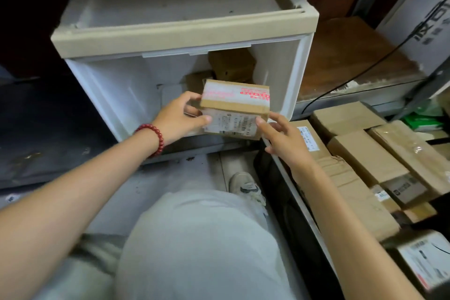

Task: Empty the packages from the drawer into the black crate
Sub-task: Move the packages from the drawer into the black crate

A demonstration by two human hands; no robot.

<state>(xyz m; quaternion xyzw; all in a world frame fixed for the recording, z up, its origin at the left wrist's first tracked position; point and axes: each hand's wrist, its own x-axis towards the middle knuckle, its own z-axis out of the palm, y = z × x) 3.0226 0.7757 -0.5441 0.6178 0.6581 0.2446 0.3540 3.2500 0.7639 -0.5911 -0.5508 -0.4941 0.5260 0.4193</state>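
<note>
Cardboard package [235, 109], long axis left-right, label [231, 125] toward the person

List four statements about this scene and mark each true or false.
1. The left hand and the right hand both hold the box. True.
2. The drawer is empty. False: packages lie at its back.
3. A red bracelet is on the left wrist. True.
4. The box is plain, with no label. False: a printed label covers its near face, and red-printed tape runs across its top.
</note>
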